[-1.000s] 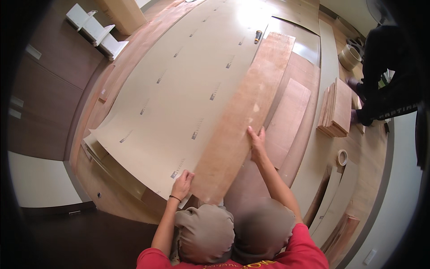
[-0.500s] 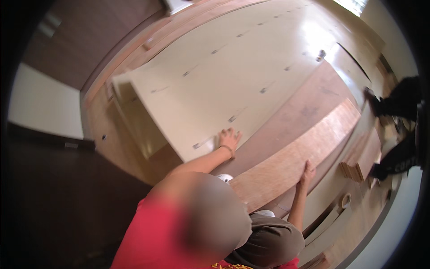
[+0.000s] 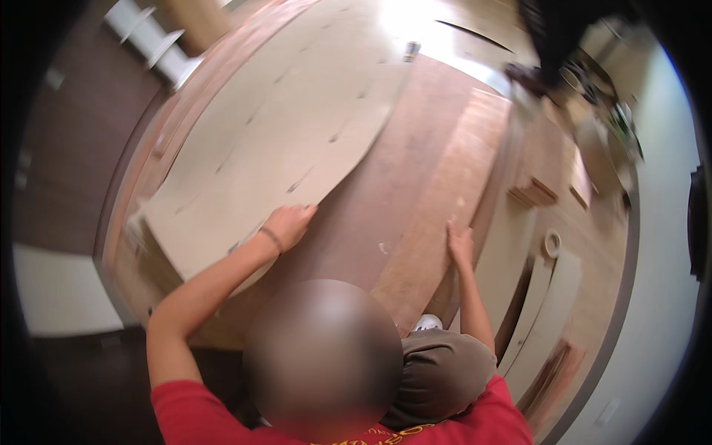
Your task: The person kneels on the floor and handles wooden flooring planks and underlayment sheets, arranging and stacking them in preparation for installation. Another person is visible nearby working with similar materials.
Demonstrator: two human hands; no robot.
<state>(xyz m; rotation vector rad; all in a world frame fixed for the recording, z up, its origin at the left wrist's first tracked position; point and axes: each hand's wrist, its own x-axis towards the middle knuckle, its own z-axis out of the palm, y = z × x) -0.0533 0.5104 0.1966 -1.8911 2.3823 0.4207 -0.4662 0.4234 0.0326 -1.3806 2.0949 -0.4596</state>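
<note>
My left hand (image 3: 288,224) is curled over the near corner of a large pale board (image 3: 282,141) with small slots, which lies on the reddish-brown floor. My right hand (image 3: 459,242) lies flat, fingers stretched, on the right edge of a long light wood-grain plank (image 3: 445,200) that runs away from me. A strip of darker brown panel (image 3: 371,215) shows between the board and the plank. My bent knee in brown trousers (image 3: 437,371) sits below the right hand.
Another person in dark clothes (image 3: 552,30) stands at the far top right. A roll of tape (image 3: 552,243), a small stack of wood pieces (image 3: 534,193) and long pale strips (image 3: 545,311) lie to the right. White shelf parts (image 3: 152,41) are at top left.
The view has swung around. The plank now sits further right of the pale board, with brown panel showing between them. Both hands have stayed on their pieces.
</note>
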